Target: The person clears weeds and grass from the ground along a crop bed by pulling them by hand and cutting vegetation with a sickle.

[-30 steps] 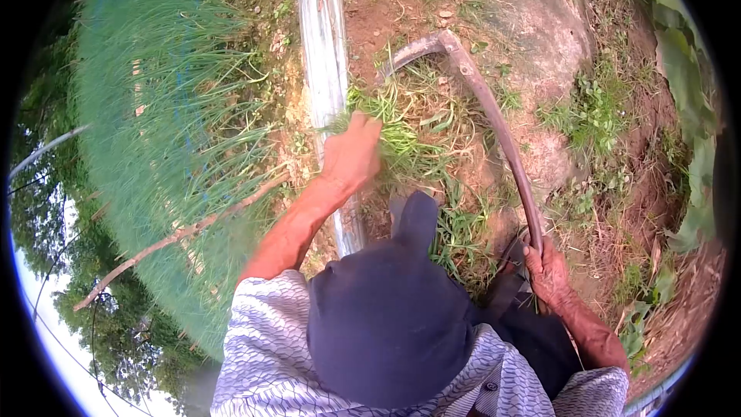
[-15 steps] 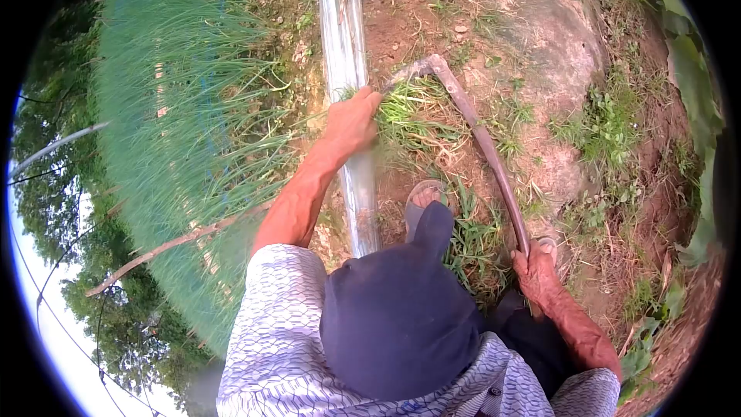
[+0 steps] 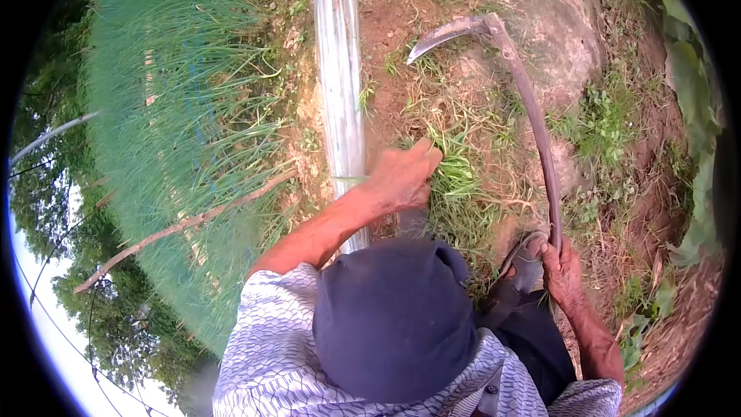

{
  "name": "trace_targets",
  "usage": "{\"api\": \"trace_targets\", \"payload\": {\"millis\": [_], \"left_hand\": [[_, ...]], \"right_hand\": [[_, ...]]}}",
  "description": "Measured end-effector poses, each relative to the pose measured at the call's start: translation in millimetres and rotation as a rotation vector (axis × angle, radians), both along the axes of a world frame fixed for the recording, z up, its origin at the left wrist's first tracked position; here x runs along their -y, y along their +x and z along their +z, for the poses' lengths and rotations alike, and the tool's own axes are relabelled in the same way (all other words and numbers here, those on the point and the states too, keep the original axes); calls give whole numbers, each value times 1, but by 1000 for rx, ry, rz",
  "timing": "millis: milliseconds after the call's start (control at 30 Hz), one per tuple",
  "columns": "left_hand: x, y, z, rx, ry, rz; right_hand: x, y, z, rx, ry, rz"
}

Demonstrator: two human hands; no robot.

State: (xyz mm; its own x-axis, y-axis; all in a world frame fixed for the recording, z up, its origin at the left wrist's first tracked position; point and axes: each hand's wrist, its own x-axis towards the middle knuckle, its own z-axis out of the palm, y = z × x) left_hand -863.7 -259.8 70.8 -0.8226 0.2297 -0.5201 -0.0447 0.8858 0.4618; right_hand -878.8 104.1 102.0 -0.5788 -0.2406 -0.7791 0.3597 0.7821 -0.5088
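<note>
At right, a sickle (image 3: 532, 110) is gripped by the right hand (image 3: 564, 270); at centre, grass (image 3: 457, 170) is touched by the left hand (image 3: 403, 175), whose grip cannot be told.

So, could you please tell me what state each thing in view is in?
Left hand: fingers curled at the grass, grip unclear
Right hand: closed on the sickle
Sickle: held, curved blade apart from the left hand
Grass: loose, tangled
Silvery strip: nearly straight, shiny
Thin-leaved plants: dense, green
Dark cap: worn
Patterned shirt: worn
</note>
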Motion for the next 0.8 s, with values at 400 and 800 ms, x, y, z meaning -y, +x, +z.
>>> {"api": "trace_targets", "payload": {"millis": [400, 800], "left_hand": [[91, -38, -13, 93, -455, 133], [101, -55, -38, 209, -230, 291]], "right_hand": [[28, 0, -25, -94, -18, 128], [37, 19, -22, -80, 7, 316]]}}
